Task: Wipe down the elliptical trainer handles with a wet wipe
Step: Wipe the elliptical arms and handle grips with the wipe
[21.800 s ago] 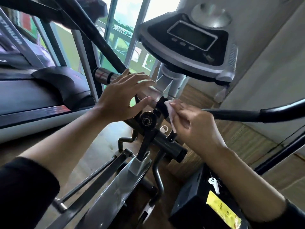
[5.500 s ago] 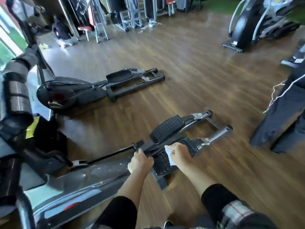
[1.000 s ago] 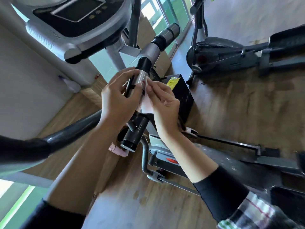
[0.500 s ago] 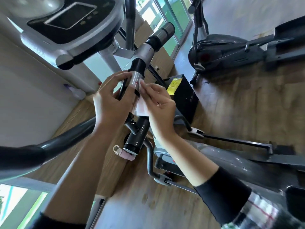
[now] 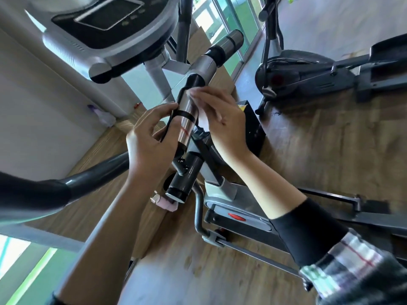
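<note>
The elliptical's fixed handlebar (image 5: 187, 119) runs diagonally through the middle of the head view, chrome with black bands and a black end cap at its lower end. My right hand (image 5: 220, 119) holds a white wet wipe (image 5: 203, 119) against the right side of the chrome section. My left hand (image 5: 149, 137) is on the bar's left side, fingertips touching it and a thin black cable (image 5: 170, 122) that runs along it. The grey console (image 5: 110, 25) sits above at the top left.
A dark curved moving handle (image 5: 66, 186) crosses the lower left. A second elliptical (image 5: 308, 71) stands at the upper right on the wooden floor. A black box with a yellow label (image 5: 253, 130) sits behind my right hand. A pink object (image 5: 165, 202) lies below the bar's end.
Over the last second my right hand has slid the wipe up the chrome section toward the upper black band. My left hand has stayed on the bar's left side.
</note>
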